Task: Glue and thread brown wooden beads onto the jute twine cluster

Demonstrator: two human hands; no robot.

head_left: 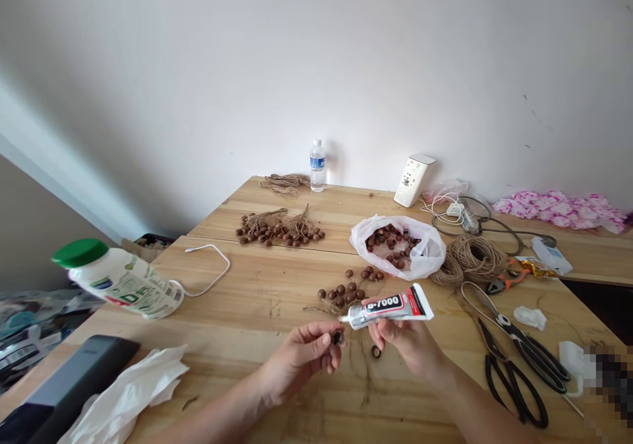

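My left hand [307, 350] pinches a small dark nutshell [337, 337] between thumb and fingers. In my right hand [408, 338] is a tube of B-7000 glue [388, 309], tilted so its nozzle points left. The nozzle tip sits just above the shell; whether they touch I cannot tell. A cut shell [376, 352] lies on the table below the tube. Beyond my hands is a loose group of round brown nutshells [341, 293]. Behind them a white plastic bag [429, 259] lies open with many more shells inside.
Bunches of nutshells tied on twine [279, 226] lie further back. Twine coils [477, 259] and two pairs of scissors [514, 381] are at right. A white bottle with green lid [148, 285], a cable [225, 269] and crumpled paper [143, 391] occupy the left. A water bottle [317, 167] stands near the wall.
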